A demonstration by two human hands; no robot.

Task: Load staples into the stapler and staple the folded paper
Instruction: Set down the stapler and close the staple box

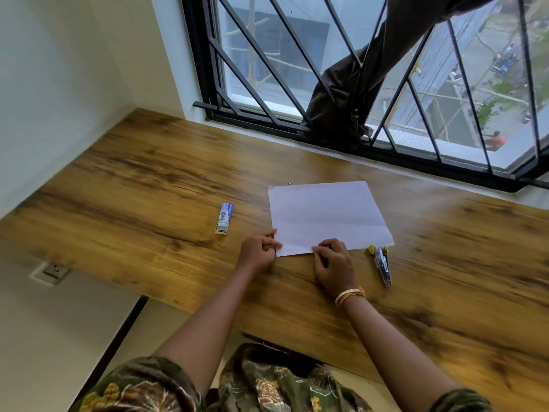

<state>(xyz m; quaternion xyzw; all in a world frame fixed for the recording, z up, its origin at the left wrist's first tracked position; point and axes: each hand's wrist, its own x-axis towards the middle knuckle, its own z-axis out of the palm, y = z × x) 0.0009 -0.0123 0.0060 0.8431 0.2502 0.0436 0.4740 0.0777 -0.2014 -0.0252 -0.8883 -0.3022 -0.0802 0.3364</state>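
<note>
Head view: the person is bending over the wooden desk [148, 185], both hands working the near edge of the paper [326, 217]. The left hand [258, 250] is pinching the near-left corner, fingers curled tight around it; the right hand [334, 264] is pressing curled fingertips onto the same edge, further along. Faint marks between the two sets of fingers are looking like a row of staples, though too small to confirm. The stapler [381, 264] is lying untouched just beyond the right hand's outer fingers; the staple box [225, 218] is sitting well off past the left knuckles. Judgement: they are firming the fold, so keeping the corner pinned while running the fingertips flat along the crease should hold the layers aligned. The fold itself is hard to make out; the stapler's loading cannot be told.
</note>
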